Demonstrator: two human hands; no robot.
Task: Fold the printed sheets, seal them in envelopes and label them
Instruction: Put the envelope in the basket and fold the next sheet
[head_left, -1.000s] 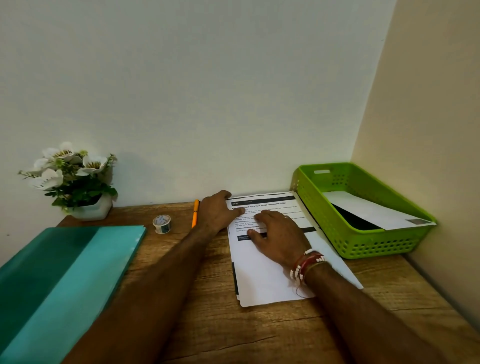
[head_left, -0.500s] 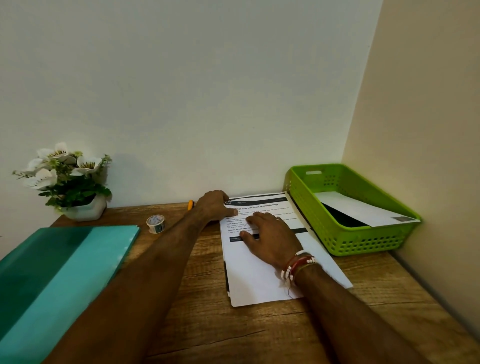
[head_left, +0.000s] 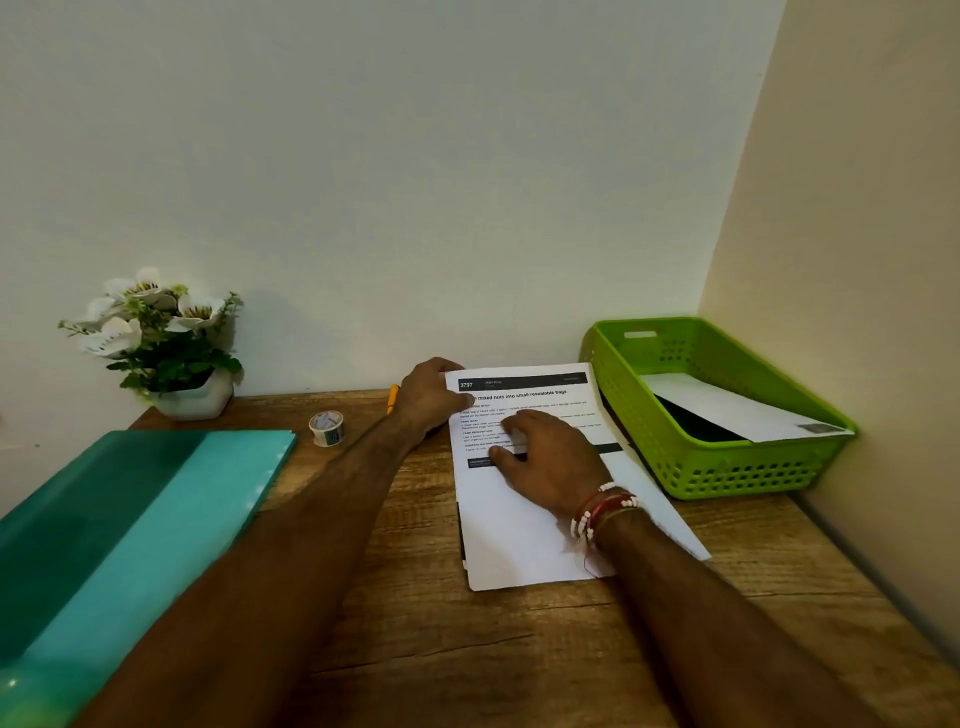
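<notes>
A stack of printed sheets (head_left: 524, 540) lies on the wooden desk, text side up, its far end by the wall. My left hand (head_left: 431, 397) pinches the far left corner of the top sheet between thumb and fingers. My right hand (head_left: 550, 460) rests flat on the middle of the page, fingers spread over the text. A white envelope (head_left: 737, 410) lies tilted inside the green basket (head_left: 727, 478) to the right of the sheets. An orange pen (head_left: 392, 397) lies by the wall, partly hidden behind my left hand. A small roll of tape (head_left: 327, 427) stands left of it.
A teal folder (head_left: 130, 535) covers the desk's left part. A white pot of white flowers (head_left: 166, 353) stands in the back left corner. Walls close the desk at the back and on the right. Bare wood (head_left: 467, 649) shows in front of the sheets.
My left hand has slid from beside the sheet's left edge up to its far left corner and taken hold of it. My right hand stays flat on the page.
</notes>
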